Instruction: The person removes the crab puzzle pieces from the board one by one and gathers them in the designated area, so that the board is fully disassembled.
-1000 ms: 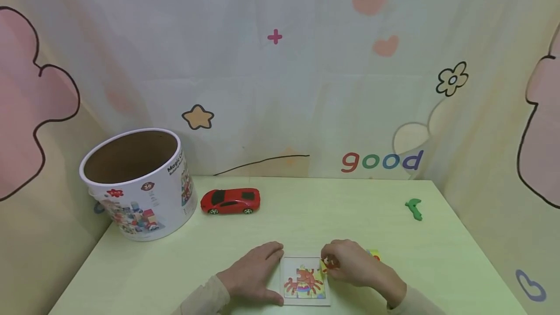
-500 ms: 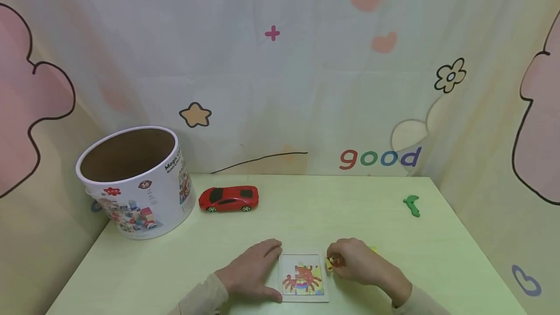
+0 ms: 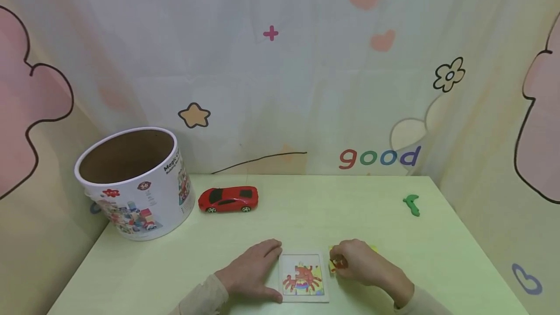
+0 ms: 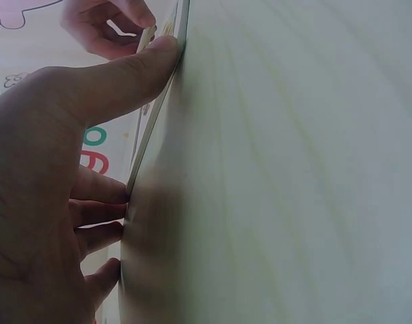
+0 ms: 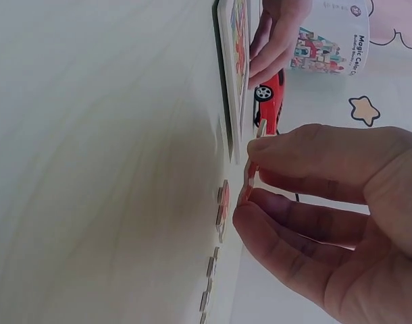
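Observation:
A small square puzzle tray (image 3: 303,297) with a red crab picture lies near the table's front edge. My left hand (image 3: 266,269) rests flat on the table, thumb and straight fingers against the tray's left edge (image 4: 155,115). My right hand (image 3: 338,262) hovers just right of the tray and pinches a red-and-yellow puzzle piece (image 5: 249,181) between thumb and fingers, held on edge above the table. Several loose pieces (image 5: 221,204) lie on the table under and beside that hand; a yellow one (image 3: 373,248) peeks out behind it.
A red toy car (image 3: 228,199) stands behind the tray, to the left. A large open white cardboard tub (image 3: 133,183) sits at the back left. A small green toy (image 3: 412,204) lies at the back right. A patterned curtain closes off the table behind.
My right hand has drawn a little to the right, away from the tray's right edge, still pinching the piece. The left hand has stayed put.

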A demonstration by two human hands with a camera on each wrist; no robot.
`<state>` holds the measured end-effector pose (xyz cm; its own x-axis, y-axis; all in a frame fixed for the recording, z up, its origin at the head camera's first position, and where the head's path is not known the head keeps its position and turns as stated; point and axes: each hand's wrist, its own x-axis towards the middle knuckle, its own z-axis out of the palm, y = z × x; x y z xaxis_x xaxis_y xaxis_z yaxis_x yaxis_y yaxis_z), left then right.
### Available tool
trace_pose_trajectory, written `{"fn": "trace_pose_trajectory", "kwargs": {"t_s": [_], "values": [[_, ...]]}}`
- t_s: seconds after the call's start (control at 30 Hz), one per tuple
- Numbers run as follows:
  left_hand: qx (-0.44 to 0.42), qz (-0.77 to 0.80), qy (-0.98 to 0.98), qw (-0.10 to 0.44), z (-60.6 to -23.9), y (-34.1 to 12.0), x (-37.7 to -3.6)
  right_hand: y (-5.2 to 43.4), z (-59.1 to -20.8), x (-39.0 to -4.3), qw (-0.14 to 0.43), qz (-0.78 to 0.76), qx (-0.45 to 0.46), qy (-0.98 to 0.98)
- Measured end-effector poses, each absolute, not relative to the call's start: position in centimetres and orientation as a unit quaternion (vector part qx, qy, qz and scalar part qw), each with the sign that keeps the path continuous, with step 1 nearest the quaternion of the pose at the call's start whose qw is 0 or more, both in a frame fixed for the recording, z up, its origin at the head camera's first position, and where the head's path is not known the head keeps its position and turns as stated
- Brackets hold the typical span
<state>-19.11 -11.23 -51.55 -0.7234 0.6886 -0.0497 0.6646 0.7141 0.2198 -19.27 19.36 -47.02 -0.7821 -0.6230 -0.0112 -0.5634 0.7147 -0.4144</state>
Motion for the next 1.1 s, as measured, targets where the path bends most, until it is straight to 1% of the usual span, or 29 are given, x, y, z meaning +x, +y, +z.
{"fn": "trace_pose_trajectory", "kwargs": {"t_s": [0.17,0.4,0.63,0.9,1.1], "values": [[0.369,0.092,0.923,0.061,-51.62,-11.25,-19.14,19.57,-46.94,-19.17,0.081,-0.202,-0.317,0.923],[0.365,0.094,0.923,0.072,-51.73,-11.19,-19.1,19.84,-47.11,-19.04,0.105,-0.196,-0.298,0.928],[0.364,0.09,0.924,0.077,-51.73,-11.21,-19.07,19.91,-47.25,-18.9,0.111,-0.199,-0.299,0.927],[0.368,0.09,0.923,0.067,-51.84,-11.25,-19.07,19.98,-47.42,-19.21,0.105,-0.202,-0.321,0.919],[0.36,0.089,0.926,0.07,-51.82,-11.21,-19.08,19.91,-47.68,-19.23,0.101,-0.195,-0.331,0.918]]}}
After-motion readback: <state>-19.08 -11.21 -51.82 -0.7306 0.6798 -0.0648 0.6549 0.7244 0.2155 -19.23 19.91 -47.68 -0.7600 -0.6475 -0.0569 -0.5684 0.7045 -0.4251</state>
